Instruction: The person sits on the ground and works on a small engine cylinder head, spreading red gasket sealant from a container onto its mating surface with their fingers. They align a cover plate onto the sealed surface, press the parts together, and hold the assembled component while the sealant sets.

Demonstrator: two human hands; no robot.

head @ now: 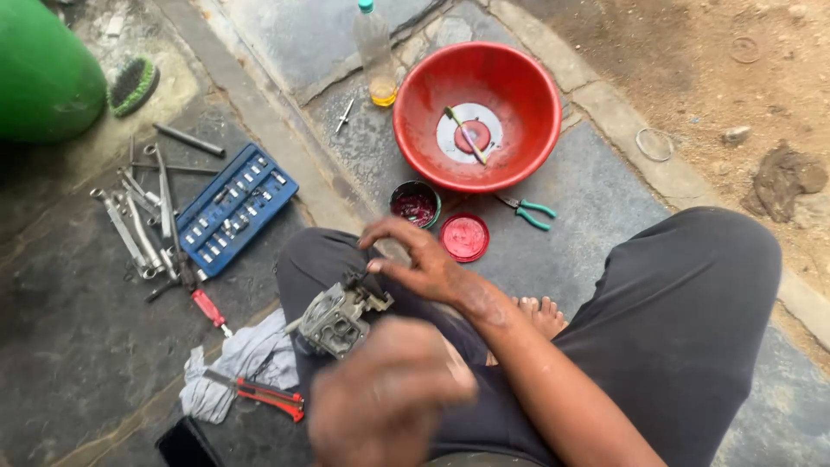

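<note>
Head view looks down on a person seated on the paving with a grey metal carburettor (339,316) over the lap. The right hand (428,264) reaches in from the lower right, wrist bent, fingers curled over the part's upper end and pinching it there. The left hand (380,402) sits close to the camera, blurred; it seems to cup the part's near side, but I cannot tell whether it grips. The carburettor lies tilted, its long axis running from lower left to upper right.

Ahead, a red basin (527,86) holds a round disc and a thin stick lying across it. Just in front stands a small tin (415,204) with dark red grease inside, and its red lid (464,238) lies beside it. Green-handled pliers (526,210) rest by the basin. A bottle (375,52) with a little yellow liquid stands behind. To the left, a blue socket case (233,207) lies open, spanners (138,220) beside it. A rag (238,363) lies by the knee.
</note>
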